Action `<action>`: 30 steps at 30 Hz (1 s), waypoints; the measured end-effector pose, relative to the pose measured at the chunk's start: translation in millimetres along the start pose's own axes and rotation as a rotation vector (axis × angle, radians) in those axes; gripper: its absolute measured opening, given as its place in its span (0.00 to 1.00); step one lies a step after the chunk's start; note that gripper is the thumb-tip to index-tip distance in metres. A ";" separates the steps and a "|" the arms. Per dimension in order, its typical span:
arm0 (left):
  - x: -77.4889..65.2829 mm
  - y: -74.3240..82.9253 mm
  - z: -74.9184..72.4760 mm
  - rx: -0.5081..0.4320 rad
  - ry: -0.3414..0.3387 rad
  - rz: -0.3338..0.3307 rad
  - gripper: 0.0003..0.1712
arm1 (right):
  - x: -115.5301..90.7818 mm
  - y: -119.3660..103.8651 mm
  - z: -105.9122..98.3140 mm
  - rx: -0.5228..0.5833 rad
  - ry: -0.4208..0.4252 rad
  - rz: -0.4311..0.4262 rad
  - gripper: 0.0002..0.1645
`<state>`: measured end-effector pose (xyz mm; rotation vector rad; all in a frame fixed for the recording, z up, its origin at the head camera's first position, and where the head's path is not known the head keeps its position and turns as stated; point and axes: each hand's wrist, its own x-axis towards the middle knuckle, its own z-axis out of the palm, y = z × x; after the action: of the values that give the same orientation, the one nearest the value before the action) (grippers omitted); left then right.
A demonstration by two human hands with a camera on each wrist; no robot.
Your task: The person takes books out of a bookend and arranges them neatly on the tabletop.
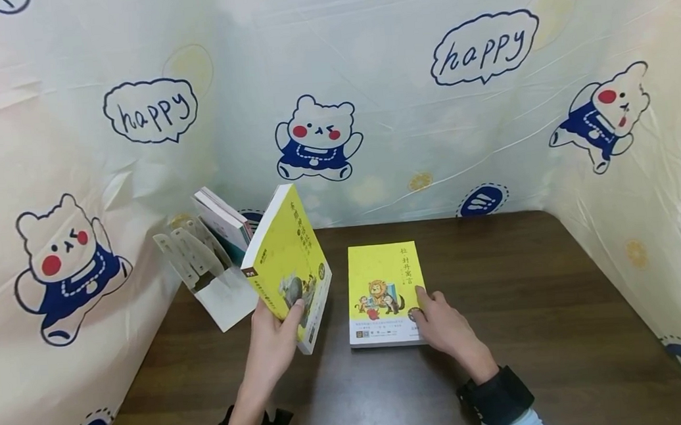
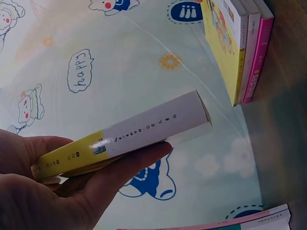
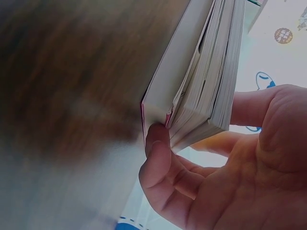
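right of one white book rack, left hand curls round one yellow paperback, right hand round three stacked books.

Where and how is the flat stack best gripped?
Probably the near-right corner, from the right: the stack lies flat, its thickness giving an edge to pinch, and the tilted book and holder are to its left.

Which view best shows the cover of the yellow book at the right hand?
Head: the yellow cover shows nearly whole, lion included, the right hand hiding only some right edge. Left wrist gives a slanted, cropped part; right wrist shows page edges, not the cover.
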<state>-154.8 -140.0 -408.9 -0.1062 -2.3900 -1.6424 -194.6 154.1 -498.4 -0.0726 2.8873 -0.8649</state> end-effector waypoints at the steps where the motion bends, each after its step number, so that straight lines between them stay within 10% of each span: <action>1: 1.1 -0.4 0.3 -0.003 -0.002 0.000 0.30 | 0.0 -0.2 -0.2 -0.001 0.000 0.000 0.38; 30: 25.4 -12.2 8.8 -0.149 -0.026 0.012 0.33 | 0.3 -0.9 2.2 -0.008 0.031 0.000 0.38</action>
<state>-183.1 -138.2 -417.1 -0.1678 -2.2779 -1.8233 -194.6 152.1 -499.8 -0.0601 2.9198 -0.8615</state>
